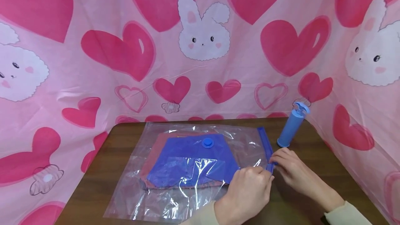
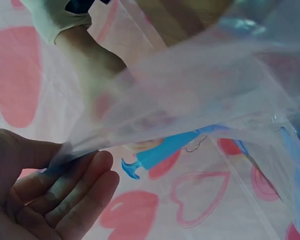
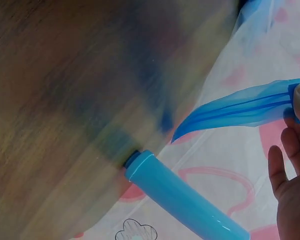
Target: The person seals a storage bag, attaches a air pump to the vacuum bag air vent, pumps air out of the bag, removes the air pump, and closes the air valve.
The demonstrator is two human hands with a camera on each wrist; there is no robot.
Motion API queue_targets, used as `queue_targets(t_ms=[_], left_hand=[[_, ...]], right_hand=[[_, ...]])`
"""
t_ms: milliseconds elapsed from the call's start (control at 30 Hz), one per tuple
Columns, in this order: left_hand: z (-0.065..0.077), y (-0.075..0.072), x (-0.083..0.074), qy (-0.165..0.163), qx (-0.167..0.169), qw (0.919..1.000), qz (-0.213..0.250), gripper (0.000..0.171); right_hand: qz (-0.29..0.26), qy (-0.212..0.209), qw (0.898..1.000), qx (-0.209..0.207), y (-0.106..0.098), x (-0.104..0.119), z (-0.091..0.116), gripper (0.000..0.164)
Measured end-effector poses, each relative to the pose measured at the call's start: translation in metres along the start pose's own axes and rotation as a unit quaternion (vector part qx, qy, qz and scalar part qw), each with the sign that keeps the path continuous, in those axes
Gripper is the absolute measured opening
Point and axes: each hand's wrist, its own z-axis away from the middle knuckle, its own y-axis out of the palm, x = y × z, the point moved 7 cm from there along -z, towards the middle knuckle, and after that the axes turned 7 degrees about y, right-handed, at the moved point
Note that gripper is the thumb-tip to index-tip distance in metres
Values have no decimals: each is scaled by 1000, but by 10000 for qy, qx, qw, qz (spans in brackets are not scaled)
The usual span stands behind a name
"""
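Note:
A clear vacuum storage bag (image 1: 131,180) lies flat with folded blue cloth (image 1: 178,162) and pink cloth (image 1: 156,155) inside. On its top is a round blue valve (image 1: 207,143). Along the right edge runs a blue zip strip (image 1: 265,141). My left hand (image 1: 248,190) grips the near right corner; the left wrist view shows the film (image 2: 155,110) pinched between thumb and fingers. Just beyond it, my right hand (image 1: 290,167) pinches the strip, with a small darker blue piece (image 3: 292,95) at the thumb and fingertip in the right wrist view.
A blue hand pump (image 1: 291,127) stands upright on the brown wooden table (image 1: 93,183), behind my right hand. Pink cloth (image 1: 103,93) with hearts and rabbits hangs around the table's back and sides.

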Motion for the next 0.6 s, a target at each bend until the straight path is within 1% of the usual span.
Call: queue_targets(t_ms=[133, 267, 300, 400, 433, 500, 600], left_hand=[[-1, -2, -2, 150, -115, 9998, -103, 22], [-2, -3, -3, 290, -183, 9993, -114, 22], [-1, -2, -3, 317, -197, 9993, -96, 22], [0, -2, -3, 382, -267, 9989, -84, 21], [0, -2, -2, 381, -286, 9989, -49, 21], [1, -2, -1, 369, -298, 9989, 44, 22], [1, -1, 0, 332, -302, 9988, 204, 23]], right_hand=[[170, 28, 9999, -18, -4, 3, -2, 55], [156, 85, 9998, -66, -5, 2, -2, 53], [115, 98, 9999, -56, -5, 1, -2, 45], [-12, 127, 9999, 16, -2, -3, -2, 12], [-50, 127, 9999, 35, -1, -4, -3, 11], [-108, 79, 9999, 51, 1, -5, -4, 29], [-106, 11, 9999, 32, 3, -7, -6, 30]])
